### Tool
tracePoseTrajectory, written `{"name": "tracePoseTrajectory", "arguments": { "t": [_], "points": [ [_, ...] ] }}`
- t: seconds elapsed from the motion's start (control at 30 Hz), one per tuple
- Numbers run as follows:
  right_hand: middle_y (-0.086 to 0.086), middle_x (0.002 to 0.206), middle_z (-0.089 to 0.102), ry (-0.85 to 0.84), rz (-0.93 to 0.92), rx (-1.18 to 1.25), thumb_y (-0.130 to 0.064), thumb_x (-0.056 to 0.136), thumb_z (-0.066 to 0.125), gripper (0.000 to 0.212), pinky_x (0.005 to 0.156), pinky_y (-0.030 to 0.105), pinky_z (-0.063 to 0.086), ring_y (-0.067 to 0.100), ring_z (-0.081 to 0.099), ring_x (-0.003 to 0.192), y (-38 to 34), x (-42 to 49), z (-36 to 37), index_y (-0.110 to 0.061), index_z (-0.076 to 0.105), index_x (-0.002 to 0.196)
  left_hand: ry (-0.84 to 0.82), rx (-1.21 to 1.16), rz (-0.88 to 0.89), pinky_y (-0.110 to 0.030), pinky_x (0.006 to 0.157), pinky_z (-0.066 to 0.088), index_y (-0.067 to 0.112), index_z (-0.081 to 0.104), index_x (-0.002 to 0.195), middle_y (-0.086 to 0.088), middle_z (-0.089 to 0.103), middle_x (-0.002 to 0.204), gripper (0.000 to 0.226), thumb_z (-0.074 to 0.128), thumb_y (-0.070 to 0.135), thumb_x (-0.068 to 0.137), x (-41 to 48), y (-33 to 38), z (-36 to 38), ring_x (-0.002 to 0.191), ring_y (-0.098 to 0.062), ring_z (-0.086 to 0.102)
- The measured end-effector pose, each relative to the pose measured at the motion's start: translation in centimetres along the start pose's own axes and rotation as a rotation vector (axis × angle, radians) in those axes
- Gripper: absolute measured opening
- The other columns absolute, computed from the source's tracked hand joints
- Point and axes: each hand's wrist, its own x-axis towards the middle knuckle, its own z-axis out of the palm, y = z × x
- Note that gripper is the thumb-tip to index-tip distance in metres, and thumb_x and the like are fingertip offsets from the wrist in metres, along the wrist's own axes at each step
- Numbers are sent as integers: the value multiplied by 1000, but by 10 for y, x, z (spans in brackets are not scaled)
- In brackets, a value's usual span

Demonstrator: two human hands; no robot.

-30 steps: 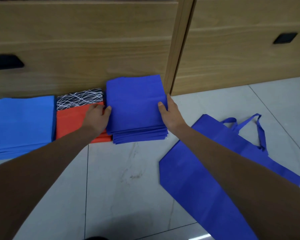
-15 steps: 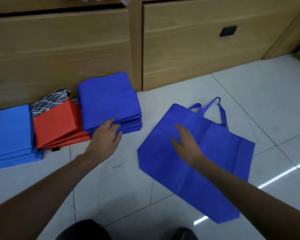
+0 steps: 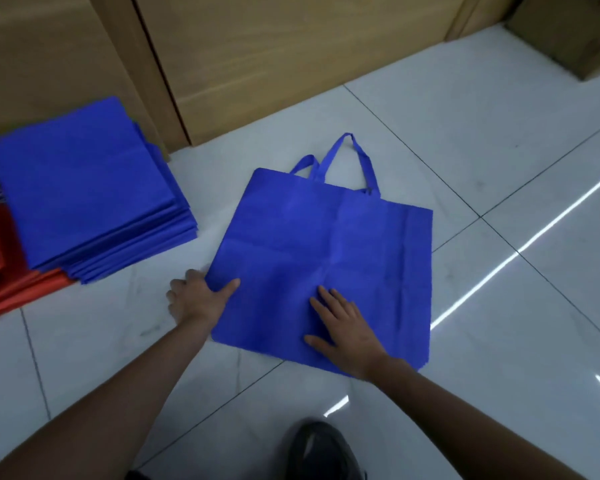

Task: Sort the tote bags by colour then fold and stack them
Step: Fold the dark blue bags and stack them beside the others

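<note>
Head view: left hand [image 3: 198, 301] pinches blue tote bag [image 3: 326, 237], right hand [image 3: 347, 327] flat on it.

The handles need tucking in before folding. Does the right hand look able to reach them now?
Probably yes. The right hand lies flat on the near half of the bag, and only bare fabric lies between it and the handles at the far edge; it holds nothing.

One camera, worn on the person's head, looks forward and steeply down from close above the blue tote bag [image 3: 326, 244] spread on the floor [image 3: 506, 334]. Beyond the bag the wooden cabinet [image 3: 274, 57] fills the top edge. Left of the bag, a folded stack [image 3: 84, 188] shows.
</note>
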Motion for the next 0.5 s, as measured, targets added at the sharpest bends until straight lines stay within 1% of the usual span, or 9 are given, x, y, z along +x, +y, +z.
{"name": "tracePoseTrajectory", "arguments": {
  "t": [0.07,0.13,0.17,0.23,0.3,0.37,0.4,0.47,0.5],
  "points": [
    [-2,159,-7,-19,-12,1,-84,65,3,106,116,37,-5,18,-9,146,1,-5,-4,-22,6,151,-76,15,-50,-43,94,40,2,53,119,-23,47,124,72,59,61,79,7,1,-1,113,-38,45],
    [-3,159,-7,-11,-45,-25,-83,70,18,101,114,39,-8,17,-8,145,-1,-12,-2,-24,3,151,-164,-222,-55,-43,91,47,-1,60,112,-22,57,118,61,59,53,84,13,-1,-2,105,-36,54],
    [-2,159,0,23,-80,-62,-82,74,24,99,114,41,-5,18,-1,146,-2,-16,1,-22,6,151,-191,-388,-64,-43,89,49,-2,61,109,-20,60,115,54,60,46,86,12,0,-3,102,-35,58],
    [3,154,28,95,-138,-176,-74,83,31,87,111,48,17,23,30,140,-3,-26,8,-18,24,148,-244,-657,-131,-41,86,50,-3,60,112,-14,61,115,47,63,36,87,8,4,-8,102,-32,59],
    [4,139,51,170,-142,-290,-52,84,41,66,100,46,40,25,55,121,0,-34,11,-17,38,139,-318,-849,-203,-39,83,50,0,57,117,-12,60,114,44,64,33,87,4,6,-15,101,-28,58],
    [4,123,64,261,-106,-256,-32,75,49,55,87,43,51,25,66,103,10,-42,5,-16,51,127,-373,-937,-220,-37,81,49,5,58,116,-9,60,116,41,62,34,88,0,6,-21,100,-25,58],
    [4,114,68,317,-74,-194,-26,75,47,47,81,43,54,24,69,94,18,-47,-1,-15,59,120,-373,-969,-207,-38,80,50,8,58,113,-9,60,116,37,58,37,91,-2,6,-24,99,-24,58],
    [4,101,72,417,6,-71,-23,82,44,38,69,38,57,24,70,83,31,-55,-19,-15,67,111,-314,-1021,-143,-37,78,50,10,56,112,-10,59,115,36,43,41,97,-7,5,-29,95,-23,59],
    [4,101,72,446,36,-17,-21,85,48,33,67,35,56,25,70,83,36,-59,-29,-15,68,111,-257,-1018,-62,-36,80,48,12,51,120,-10,57,120,35,39,38,99,-9,1,-30,95,-22,58]
  ]
}}
